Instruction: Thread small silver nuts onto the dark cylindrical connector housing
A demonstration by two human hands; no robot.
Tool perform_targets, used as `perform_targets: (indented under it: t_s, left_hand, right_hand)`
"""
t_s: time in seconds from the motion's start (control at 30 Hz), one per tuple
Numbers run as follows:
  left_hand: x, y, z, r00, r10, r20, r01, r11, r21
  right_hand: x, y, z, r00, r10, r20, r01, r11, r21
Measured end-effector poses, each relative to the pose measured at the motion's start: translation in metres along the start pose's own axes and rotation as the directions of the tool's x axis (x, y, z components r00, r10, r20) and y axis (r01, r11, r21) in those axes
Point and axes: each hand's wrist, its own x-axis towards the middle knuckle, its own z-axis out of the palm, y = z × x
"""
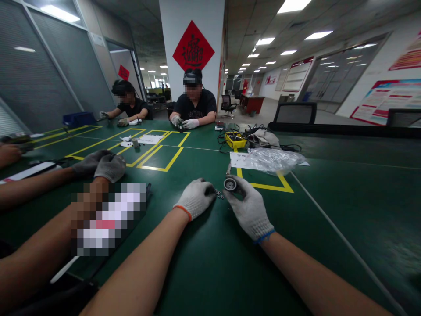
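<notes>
Both my hands wear white knit gloves and rest on a green table (230, 263). My right hand (249, 207) is closed around a small round metal part (230, 184), held up by thumb and fingers. My left hand (195, 197) is curled in a loose fist just left of it, fingertips down by several tiny dark pieces (219, 193) lying on the table between the two hands. What the left fingers pinch, if anything, is hidden.
A crumpled clear plastic bag (272, 159) lies on paper beyond my right hand, with a yellow box (235, 140) and cables behind. Yellow tape outlines mark the table. A co-worker's gloved hands (100, 164) rest at left; two more people sit at the far end.
</notes>
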Motion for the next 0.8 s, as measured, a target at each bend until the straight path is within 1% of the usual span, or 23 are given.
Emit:
perform_targets:
  t_s: [0.13,0.2,0.23,0.27,0.3,0.37,0.4,0.43,0.47,0.57,0.8]
  left_hand:
    - [0.001,0.000,0.000,1.000,-0.015,-0.007,0.015,1.000,-0.008]
    - [0.000,0.002,-0.003,0.997,-0.037,-0.066,0.032,0.997,-0.070]
    - [-0.001,0.003,-0.005,0.991,-0.044,-0.125,0.029,0.993,-0.118]
    - [-0.003,0.005,-0.007,0.978,-0.046,-0.204,0.011,0.986,-0.168]
    - [-0.006,0.008,-0.010,0.954,-0.044,-0.296,-0.021,0.977,-0.211]
    - [-0.012,0.015,-0.015,0.882,-0.017,-0.471,-0.114,0.962,-0.249]
    - [-0.015,0.019,-0.017,0.849,0.004,-0.529,-0.159,0.956,-0.248]
    - [-0.018,0.023,-0.019,0.832,0.030,-0.554,-0.197,0.949,-0.245]
    - [-0.021,0.027,-0.019,0.829,0.055,-0.557,-0.226,0.943,-0.243]
    - [-0.025,0.036,-0.020,0.852,0.089,-0.515,-0.256,0.930,-0.263]
    - [-0.025,0.039,-0.017,0.886,0.027,-0.462,-0.179,0.940,-0.290]
  right_hand:
    - [0.000,0.000,-0.001,1.000,0.013,0.017,-0.013,1.000,0.002]
    - [0.001,0.000,-0.001,1.000,0.014,0.024,-0.014,1.000,0.004]
    - [0.001,0.000,-0.001,1.000,0.013,0.027,-0.013,1.000,0.006]
    - [0.001,0.000,-0.001,1.000,0.012,0.029,-0.012,1.000,0.007]
    - [0.001,0.000,-0.001,0.999,0.010,0.034,-0.010,1.000,0.007]
    - [0.000,0.000,-0.001,0.999,0.003,0.042,-0.003,1.000,0.001]
    - [0.000,0.000,-0.001,0.999,-0.004,0.047,0.004,1.000,-0.003]
    - [0.000,-0.001,-0.002,0.999,-0.013,0.052,0.014,1.000,-0.007]
    - [0.000,-0.002,-0.002,0.998,-0.024,0.058,0.025,1.000,-0.012]
    - [0.001,-0.005,-0.003,0.995,-0.058,0.080,0.061,0.997,-0.038]
    - [-0.001,-0.008,-0.003,0.987,-0.113,0.114,0.123,0.989,-0.088]
